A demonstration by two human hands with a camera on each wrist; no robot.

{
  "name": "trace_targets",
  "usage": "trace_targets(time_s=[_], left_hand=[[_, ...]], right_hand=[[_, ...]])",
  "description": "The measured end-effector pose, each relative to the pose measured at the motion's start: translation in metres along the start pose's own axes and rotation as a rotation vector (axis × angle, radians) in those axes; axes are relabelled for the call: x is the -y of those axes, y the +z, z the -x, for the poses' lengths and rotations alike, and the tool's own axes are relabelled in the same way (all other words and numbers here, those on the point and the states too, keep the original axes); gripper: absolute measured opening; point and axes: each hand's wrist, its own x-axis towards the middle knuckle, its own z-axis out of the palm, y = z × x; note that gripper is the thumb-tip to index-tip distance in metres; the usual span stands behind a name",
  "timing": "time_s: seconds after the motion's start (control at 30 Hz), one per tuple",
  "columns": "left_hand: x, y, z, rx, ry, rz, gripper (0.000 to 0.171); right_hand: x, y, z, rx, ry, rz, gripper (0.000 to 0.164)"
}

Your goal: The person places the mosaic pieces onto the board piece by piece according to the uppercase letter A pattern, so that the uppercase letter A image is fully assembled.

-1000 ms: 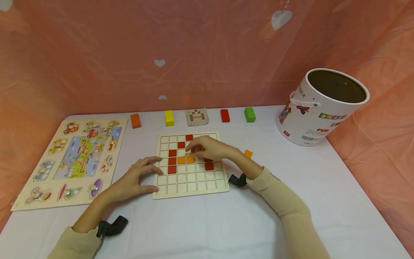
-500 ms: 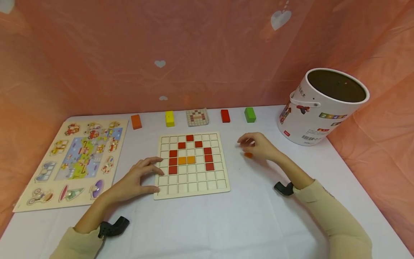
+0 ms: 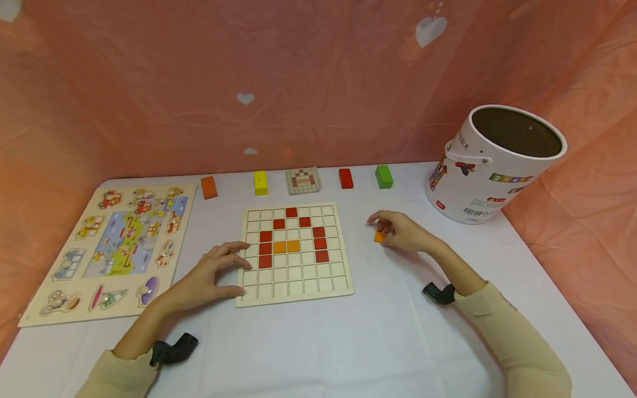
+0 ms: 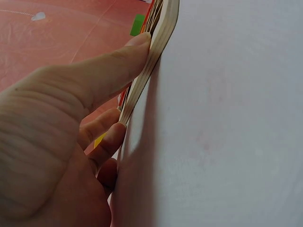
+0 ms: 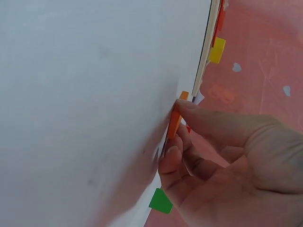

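A pale wooden grid board (image 3: 298,287) lies in front of the person, with red tiles (image 3: 319,243) set in an arch and two orange tiles (image 3: 286,246) side by side between its legs. My left hand (image 3: 206,276) rests at the board's left edge, thumb and fingertips spread along it; the left wrist view shows the thumb (image 4: 113,68) touching the edge. Right of the board, my right hand (image 3: 400,231) pinches a loose orange tile (image 5: 178,116) between thumb and fingers, low over the white cloth.
Behind the board stand an orange block (image 3: 209,187), a yellow block (image 3: 261,182), a pattern card (image 3: 303,181), a red block (image 3: 345,178) and a green block (image 3: 384,177). A picture puzzle board (image 3: 119,249) lies left. A white bucket (image 3: 478,188) stands back right.
My right hand has left the board, moved right and taken hold of the loose orange tile. The left hand has stayed at the board's edge.
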Motion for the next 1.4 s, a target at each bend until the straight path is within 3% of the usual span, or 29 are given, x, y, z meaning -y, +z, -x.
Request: trace_targets(time_s=[0.33,0.53,0.77,0.9,1.07,1.4], left_hand=[[0.0,0.0,0.001,0.005,-0.004,0.0,0.036],[-0.002,-0.002,0.0,0.006,0.0,0.0,0.035],[-0.001,-0.003,0.001,0.004,-0.015,-0.009,0.036],[-0.001,-0.002,0.002,0.004,-0.008,-0.004,0.036],[-0.002,-0.001,0.0,0.001,0.002,-0.003,0.035],[-0.001,-0.001,-0.002,0.001,-0.004,0.0,0.035]], right_hand=[[-0.015,-0.005,0.002,0.042,-0.044,-0.129,0.038],[-0.014,-0.005,-0.001,0.073,-0.063,-0.117,0.022],[0.016,0.009,-0.028,0.088,-0.115,-0.155,0.017],[0.045,0.026,-0.05,0.15,-0.132,-0.216,0.018],[0.074,0.043,-0.074,0.181,-0.195,-0.183,0.018],[0.084,0.062,-0.094,0.253,-0.208,-0.045,0.012]])
